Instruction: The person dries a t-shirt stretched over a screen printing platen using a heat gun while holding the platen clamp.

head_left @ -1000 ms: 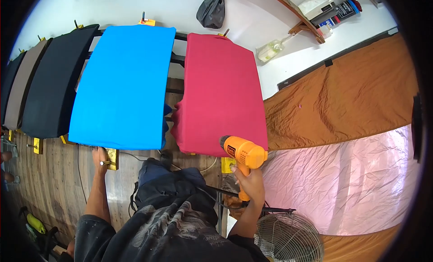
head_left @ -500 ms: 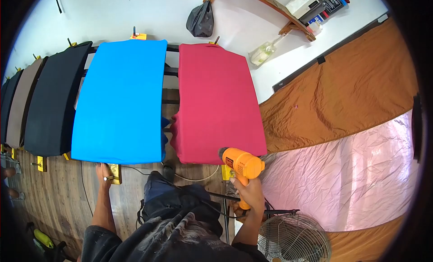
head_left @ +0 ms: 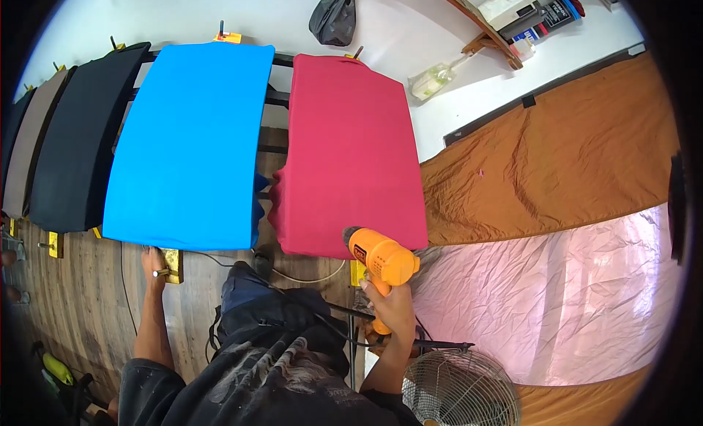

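Note:
An orange heat gun (head_left: 382, 256) is gripped by its handle in my right hand (head_left: 394, 307), its dark nozzle pointing left over the near right corner of the red fabric (head_left: 351, 155). My left hand (head_left: 152, 262) is at the near edge of the blue fabric (head_left: 189, 147), beside a yellow bracket (head_left: 173, 266) with a metal bolt. The left fingertips are partly hidden under that edge, so what they hold cannot be made out. Both fabrics are stretched smooth over boards, with bunched cloth along their facing sides.
Black (head_left: 86, 140) and brown (head_left: 35, 147) covered boards line the left. A round fan (head_left: 461, 389) stands at the lower right, beside brown and pink sheets (head_left: 542, 301). A wall shelf (head_left: 476, 23) and black bag (head_left: 333, 19) are at the top. A cable crosses the wooden floor.
The whole view has shifted down and back up with the head. The heat gun stays in my right hand near the red fabric's corner, and my left hand remains by the bracket.

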`<state>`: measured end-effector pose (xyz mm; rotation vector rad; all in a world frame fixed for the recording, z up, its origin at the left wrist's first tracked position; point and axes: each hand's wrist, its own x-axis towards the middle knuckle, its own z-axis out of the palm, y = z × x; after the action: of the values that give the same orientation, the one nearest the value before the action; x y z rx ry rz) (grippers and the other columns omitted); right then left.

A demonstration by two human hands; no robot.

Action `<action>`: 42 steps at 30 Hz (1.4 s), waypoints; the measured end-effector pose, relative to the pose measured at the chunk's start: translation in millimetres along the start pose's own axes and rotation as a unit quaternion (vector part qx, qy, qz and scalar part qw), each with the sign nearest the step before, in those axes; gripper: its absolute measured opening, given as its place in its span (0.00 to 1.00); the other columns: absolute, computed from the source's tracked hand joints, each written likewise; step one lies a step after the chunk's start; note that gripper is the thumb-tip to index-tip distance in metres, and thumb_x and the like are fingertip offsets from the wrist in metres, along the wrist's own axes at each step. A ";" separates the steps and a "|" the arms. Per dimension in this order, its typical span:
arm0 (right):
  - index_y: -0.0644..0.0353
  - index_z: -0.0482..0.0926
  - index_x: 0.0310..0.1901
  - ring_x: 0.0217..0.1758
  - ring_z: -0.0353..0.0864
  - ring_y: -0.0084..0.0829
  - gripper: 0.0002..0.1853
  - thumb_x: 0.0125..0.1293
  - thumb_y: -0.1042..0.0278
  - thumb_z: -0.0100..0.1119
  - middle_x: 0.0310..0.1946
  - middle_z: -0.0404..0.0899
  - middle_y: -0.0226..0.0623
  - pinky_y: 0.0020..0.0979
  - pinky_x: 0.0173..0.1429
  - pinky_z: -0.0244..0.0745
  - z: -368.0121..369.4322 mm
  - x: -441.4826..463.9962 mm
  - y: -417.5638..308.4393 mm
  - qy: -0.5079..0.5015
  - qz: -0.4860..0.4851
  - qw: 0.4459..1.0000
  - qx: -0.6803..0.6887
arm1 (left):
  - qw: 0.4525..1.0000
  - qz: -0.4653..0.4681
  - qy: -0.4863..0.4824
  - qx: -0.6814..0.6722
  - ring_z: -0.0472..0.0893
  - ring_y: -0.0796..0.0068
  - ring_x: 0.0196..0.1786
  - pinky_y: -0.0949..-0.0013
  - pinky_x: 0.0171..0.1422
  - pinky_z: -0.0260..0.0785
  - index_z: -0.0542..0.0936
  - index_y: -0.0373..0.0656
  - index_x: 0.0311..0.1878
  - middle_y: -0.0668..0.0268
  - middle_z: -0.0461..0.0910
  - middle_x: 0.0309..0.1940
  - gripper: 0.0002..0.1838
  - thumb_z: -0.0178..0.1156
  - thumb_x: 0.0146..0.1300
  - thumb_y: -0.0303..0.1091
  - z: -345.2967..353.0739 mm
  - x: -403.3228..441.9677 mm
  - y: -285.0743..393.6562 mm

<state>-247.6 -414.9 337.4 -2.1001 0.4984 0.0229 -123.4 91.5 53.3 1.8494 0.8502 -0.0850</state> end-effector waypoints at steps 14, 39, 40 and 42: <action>0.67 0.76 0.43 0.26 0.76 0.19 0.15 0.58 0.70 0.67 0.31 0.78 0.31 0.23 0.28 0.72 -2.9 25.5 -2.2 0.001 -0.034 0.999 -0.004 | 0.995 0.035 0.003 -0.093 0.67 0.69 0.33 0.61 0.40 0.61 0.71 0.32 0.36 0.61 0.71 0.29 0.29 0.43 0.70 0.55 2.7 -19.8 15.8; 0.69 0.77 0.38 0.24 0.78 0.27 0.14 0.59 0.66 0.67 0.26 0.79 0.39 0.29 0.30 0.72 -9.3 112.9 -42.3 -0.040 0.017 0.999 -0.010 | 0.999 0.038 -0.013 -0.037 0.65 0.72 0.28 0.59 0.35 0.59 0.72 0.27 0.30 0.61 0.71 0.22 0.30 0.46 0.68 0.53 -0.4 -22.2 14.3; 0.68 0.77 0.39 0.25 0.78 0.25 0.14 0.59 0.67 0.67 0.27 0.79 0.38 0.28 0.30 0.73 -10.1 115.9 -41.3 -0.048 0.023 0.999 -0.003 | 0.998 0.051 -0.008 -0.036 0.65 0.71 0.28 0.59 0.35 0.59 0.72 0.27 0.31 0.60 0.71 0.22 0.31 0.46 0.68 0.54 1.0 -23.8 18.5; 0.68 0.77 0.41 0.26 0.77 0.22 0.14 0.59 0.67 0.67 0.30 0.80 0.35 0.25 0.29 0.74 -9.9 121.7 -40.2 -0.064 0.036 0.997 0.011 | 1.000 0.021 -0.003 -0.006 0.66 0.70 0.29 0.58 0.36 0.60 0.73 0.26 0.32 0.58 0.72 0.23 0.31 0.46 0.68 0.54 1.2 -27.2 28.5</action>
<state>-123.3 -445.4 349.9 -2.0428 0.4937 0.1917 -126.6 71.0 86.8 1.8548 0.8060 -0.0584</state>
